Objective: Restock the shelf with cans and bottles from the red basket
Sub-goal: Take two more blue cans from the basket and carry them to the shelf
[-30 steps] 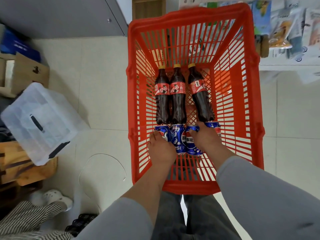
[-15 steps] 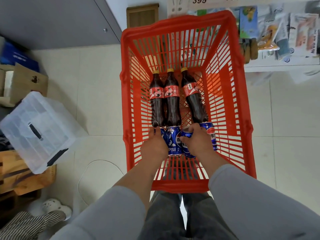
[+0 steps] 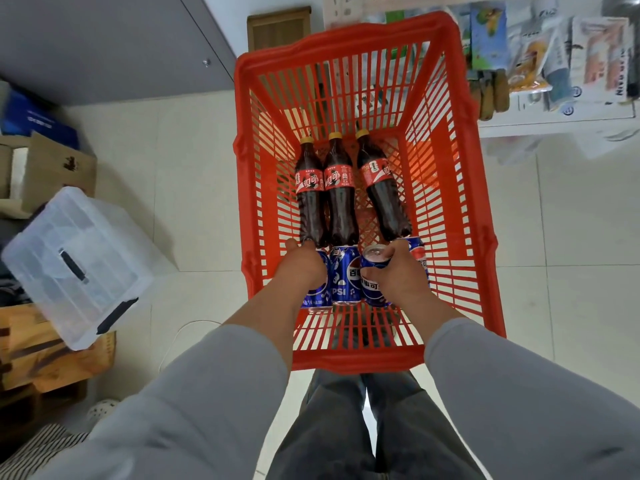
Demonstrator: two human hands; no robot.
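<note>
The red basket point(image 3: 446, 216) fills the middle of the frame on a tiled floor. Three cola bottles point(image 3: 341, 192) lie side by side on its bottom, caps toward the top of the frame. Below them sits a row of blue Pepsi cans point(image 3: 344, 278). The right hand point(image 3: 398, 277) grips one can, tilted with its top showing. The left hand point(image 3: 301, 271) curls over the leftmost can, seemingly gripping it. A shelf point(image 3: 554, 116) of packaged goods occupies the upper right.
</note>
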